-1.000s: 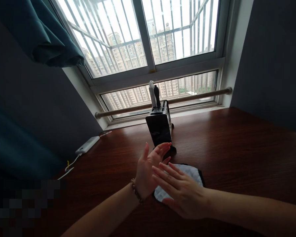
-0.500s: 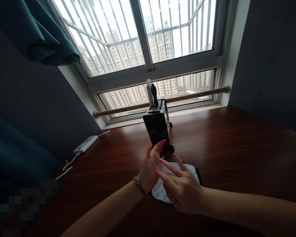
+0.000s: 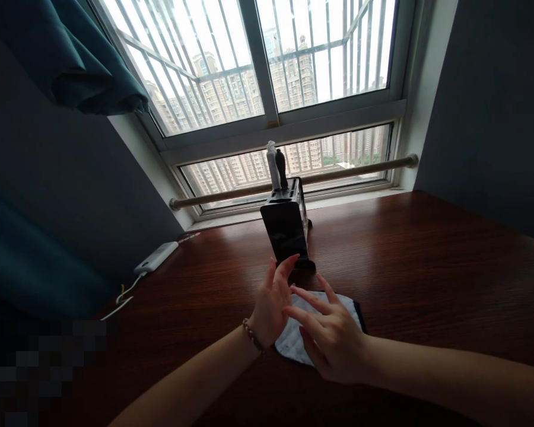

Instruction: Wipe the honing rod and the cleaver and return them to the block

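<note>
My left hand is raised edge-on above the dark wooden table, fingers stretched up and holding nothing, a bead bracelet on its wrist. Its fingertips reach the foot of a black knife block. One white and one dark handle stick out of the block's top. My right hand hovers just right of the left, fingers spread and slightly bent, over a white quilted cloth with a dark edge lying flat on the table.
A white power bank with a cable lies at the table's far left. A barred window and a wooden rail run along the far edge. A teal curtain hangs at upper left. Grey walls stand on both sides.
Both hands have drawn closer together and turned more upright. My right hand's fingers have bent and lifted a little off the cloth. The block and cloth have stayed put.
</note>
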Demonstrator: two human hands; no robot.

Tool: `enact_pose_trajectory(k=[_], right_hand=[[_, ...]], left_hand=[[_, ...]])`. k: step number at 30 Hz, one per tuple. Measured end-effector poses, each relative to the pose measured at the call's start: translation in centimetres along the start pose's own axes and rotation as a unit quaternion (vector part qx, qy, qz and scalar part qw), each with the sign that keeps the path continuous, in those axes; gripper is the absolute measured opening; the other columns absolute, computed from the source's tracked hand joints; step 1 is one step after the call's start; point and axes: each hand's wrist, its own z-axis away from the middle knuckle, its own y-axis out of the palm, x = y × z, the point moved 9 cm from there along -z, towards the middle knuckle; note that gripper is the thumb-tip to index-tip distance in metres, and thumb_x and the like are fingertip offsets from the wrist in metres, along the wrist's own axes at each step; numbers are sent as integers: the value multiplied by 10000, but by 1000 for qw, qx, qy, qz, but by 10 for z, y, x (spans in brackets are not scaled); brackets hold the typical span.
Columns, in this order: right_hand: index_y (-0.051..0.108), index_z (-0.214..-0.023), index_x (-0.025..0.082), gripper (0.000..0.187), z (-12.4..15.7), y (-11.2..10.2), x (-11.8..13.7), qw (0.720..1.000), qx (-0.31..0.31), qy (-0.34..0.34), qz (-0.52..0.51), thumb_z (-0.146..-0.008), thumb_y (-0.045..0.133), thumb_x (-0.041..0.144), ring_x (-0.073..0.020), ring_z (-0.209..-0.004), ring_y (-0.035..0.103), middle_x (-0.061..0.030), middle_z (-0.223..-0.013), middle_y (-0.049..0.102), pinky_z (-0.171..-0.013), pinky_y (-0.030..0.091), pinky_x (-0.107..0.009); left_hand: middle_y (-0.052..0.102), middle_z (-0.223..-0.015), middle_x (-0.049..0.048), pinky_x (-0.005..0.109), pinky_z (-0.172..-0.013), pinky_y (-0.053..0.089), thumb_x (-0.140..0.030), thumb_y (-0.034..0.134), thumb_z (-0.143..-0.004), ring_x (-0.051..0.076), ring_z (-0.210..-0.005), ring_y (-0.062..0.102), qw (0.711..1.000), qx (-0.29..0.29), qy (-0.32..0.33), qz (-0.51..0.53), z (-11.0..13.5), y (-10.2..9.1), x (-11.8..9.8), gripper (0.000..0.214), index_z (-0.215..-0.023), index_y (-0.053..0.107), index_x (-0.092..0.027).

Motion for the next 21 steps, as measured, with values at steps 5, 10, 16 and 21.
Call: enact_pose_trajectory(k=[5, 10, 16, 21], right_hand=[[427, -1179, 111, 395, 1, -3, -1, 1000, -16, 11, 22, -786, 413, 146, -290, -1181, 399, -91, -982, 641, -1022, 85, -573], [559, -934, 161, 163, 1, 14, -24, 994, 28, 75, 78, -807, 459, 154, -214, -826, 525, -48, -765, 613, -917, 296, -466], [590, -831, 182, 57, 11, 40, -60, 969, 139, 189, 75, -799, 544, 190, -181, -752, 538, -44, -816, 602, -676, 378, -304], [575, -779, 158, 233, 13, 49, -58, 971, 170, 159, 47, -886, 421, 296, -168, -747, 519, -47, -777, 586, -663, 374, -284]], left_hand=[[493, -1246, 49, 287, -1011, 208, -496, 337, -859, 202, -1258, 285, 1000, 6, 5, -4, 0, -4, 4, 469, -1075, 603, -175], [478, -1276, 51, 336, -1005, 204, -437, 355, -872, 207, -1269, 279, 996, -11, 44, -76, 0, -8, -2, 398, -1070, 600, -194], [667, -768, 67, 277, -742, 422, -271, 556, -794, 172, -750, 595, 903, 64, 219, -363, 6, 14, -57, 168, -871, 644, -151], [617, -575, 30, 231, -527, 422, -307, 478, -842, 115, -507, 563, 823, 40, 344, -451, 5, 26, -112, 242, -721, 604, -140]])
